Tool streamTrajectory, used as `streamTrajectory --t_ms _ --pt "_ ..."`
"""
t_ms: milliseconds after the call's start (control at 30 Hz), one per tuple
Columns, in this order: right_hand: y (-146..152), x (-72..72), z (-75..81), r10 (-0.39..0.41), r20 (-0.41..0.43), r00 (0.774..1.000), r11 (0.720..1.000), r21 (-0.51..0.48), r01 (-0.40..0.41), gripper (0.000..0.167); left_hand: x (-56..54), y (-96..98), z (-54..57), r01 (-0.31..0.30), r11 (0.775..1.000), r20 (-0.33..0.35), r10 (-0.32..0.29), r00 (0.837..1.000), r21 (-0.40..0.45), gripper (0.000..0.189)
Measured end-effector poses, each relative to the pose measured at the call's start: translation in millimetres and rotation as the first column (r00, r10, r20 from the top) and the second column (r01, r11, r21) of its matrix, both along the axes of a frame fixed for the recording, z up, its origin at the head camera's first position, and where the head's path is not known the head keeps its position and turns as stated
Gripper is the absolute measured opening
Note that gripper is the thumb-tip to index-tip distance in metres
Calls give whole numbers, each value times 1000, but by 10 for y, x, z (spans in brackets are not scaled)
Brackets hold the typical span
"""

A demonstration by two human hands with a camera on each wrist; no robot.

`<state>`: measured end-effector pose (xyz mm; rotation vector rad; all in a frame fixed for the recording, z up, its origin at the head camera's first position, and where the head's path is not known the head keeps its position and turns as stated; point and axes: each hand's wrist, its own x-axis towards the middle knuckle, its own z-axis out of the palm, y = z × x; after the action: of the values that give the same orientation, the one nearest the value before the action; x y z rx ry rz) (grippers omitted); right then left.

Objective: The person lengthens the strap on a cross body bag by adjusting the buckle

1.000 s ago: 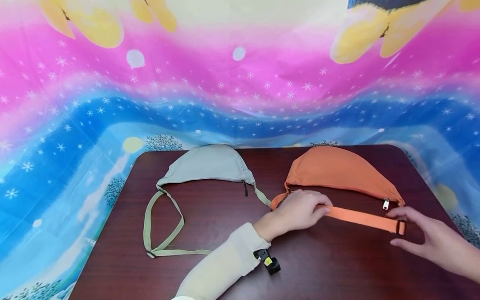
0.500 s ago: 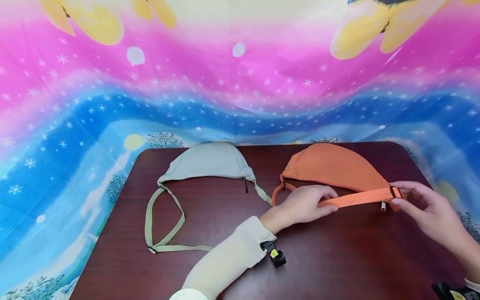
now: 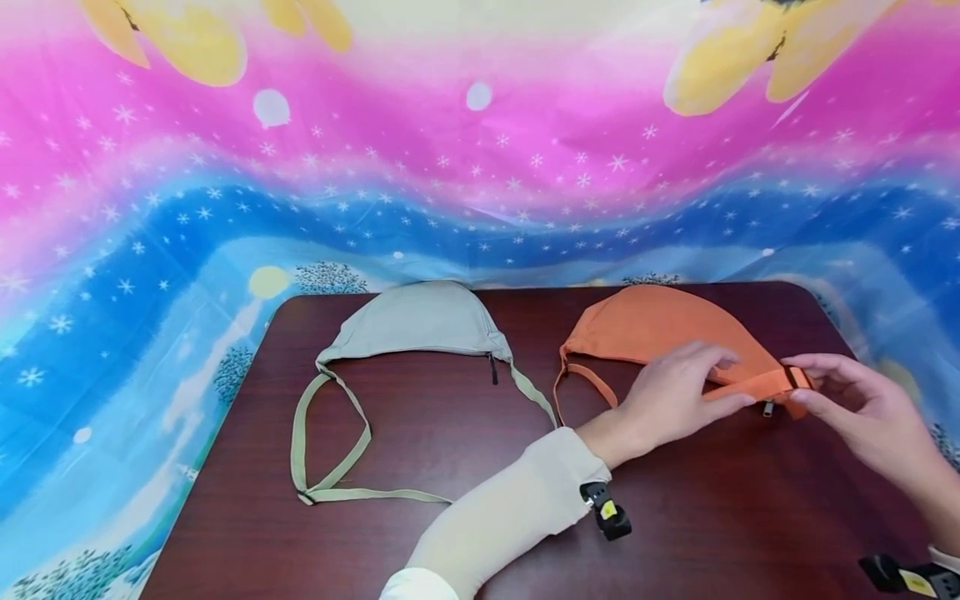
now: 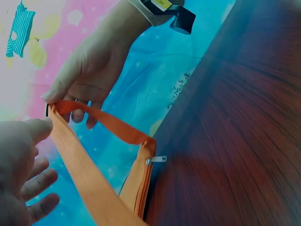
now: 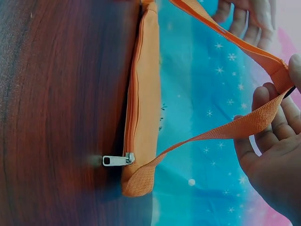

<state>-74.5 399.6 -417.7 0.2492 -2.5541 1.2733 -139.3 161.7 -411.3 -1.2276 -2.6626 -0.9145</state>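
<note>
An orange sling bag [image 3: 652, 325] lies on the table at the right, its strap [image 4: 87, 169] raised off the tabletop. My right hand [image 3: 873, 417] pinches the strap at its dark buckle [image 3: 793, 377], by the bag's right end. My left hand [image 3: 675, 404] is beside the strap, with the thumb reaching toward the buckle. In the left wrist view its fingers [image 4: 40, 183] are spread, with nothing held between them. A silver zipper pull [image 5: 115, 161] hangs from the bag's end in the right wrist view.
A pale grey-green sling bag [image 3: 420, 325] lies at the left of the table, its light green strap [image 3: 298, 433] looped in front. My left sleeve [image 3: 502, 508] crosses over part of that strap. A printed cloth [image 3: 480, 175] hangs behind the table [image 3: 247, 533].
My right hand has taken hold of the strap's buckle and moved it up to the bag's right end. My left hand has let go of the strap and slid right along it toward the buckle.
</note>
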Motion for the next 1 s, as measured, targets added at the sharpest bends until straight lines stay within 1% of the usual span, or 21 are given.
streamTrajectory --t_ms 67,167,300,467,567,667,900,1000 --pt "-1 -5 5 1 -10 1000 1000 -3 -1 36 -3 71 15 -12 1000 -7 12 1000 18 48" --pt "-8 -10 8 -8 -10 1000 1000 -2 8 36 8 154 18 -15 1000 -23 15 1000 18 45" --pt "-13 -4 5 -17 4 1000 1000 -11 17 35 35 219 -12 -19 1000 -46 20 999 18 42" --pt "-17 12 1 -14 2 1000 999 -28 14 35 43 268 -64 -26 999 -82 30 996 45 38" --pt "-25 20 -9 -15 4 1000 999 -28 15 35 37 279 -80 -15 998 -79 20 997 64 36" --pt "-22 28 -22 -15 12 1000 1000 -26 15 36 27 282 -85 -4 997 -56 8 998 73 34" --pt "33 29 -20 16 13 1000 1000 -6 -16 39 6 273 -46 6 998 -32 -4 999 67 33" --pt "58 30 -25 32 30 999 999 10 -33 40 -1 263 -30 11 997 -12 -10 1000 72 30"
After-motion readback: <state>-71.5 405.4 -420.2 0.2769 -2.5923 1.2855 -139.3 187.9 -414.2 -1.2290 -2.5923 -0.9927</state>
